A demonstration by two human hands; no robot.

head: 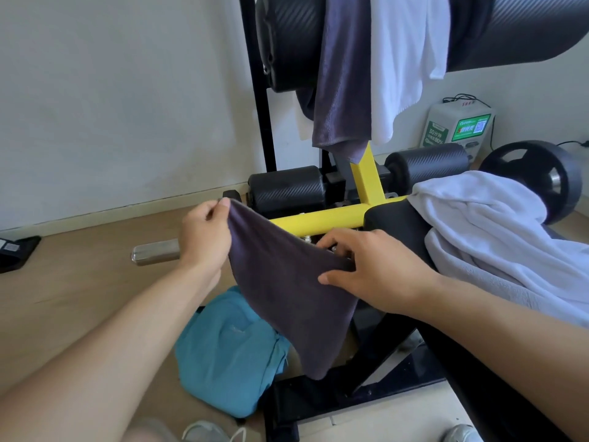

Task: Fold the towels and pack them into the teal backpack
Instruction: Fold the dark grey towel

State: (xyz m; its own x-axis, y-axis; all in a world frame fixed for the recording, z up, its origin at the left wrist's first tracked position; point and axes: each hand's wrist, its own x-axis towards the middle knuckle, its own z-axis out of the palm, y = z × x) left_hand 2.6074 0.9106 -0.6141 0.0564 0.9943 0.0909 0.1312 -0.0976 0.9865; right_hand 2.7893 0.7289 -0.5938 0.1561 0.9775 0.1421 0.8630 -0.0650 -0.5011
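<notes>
the white and green box (456, 129) by the wall says "30" and "80%". the left hand (204, 237) pinches a top corner of the dark purple towel (287, 288). the right hand (373, 269) grips its other edge. the towel hangs over the teal backpack (226, 355) on the floor.

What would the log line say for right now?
left hand: pinches dark towel corner | right hand: grips it | teal backpack: floor
</notes>
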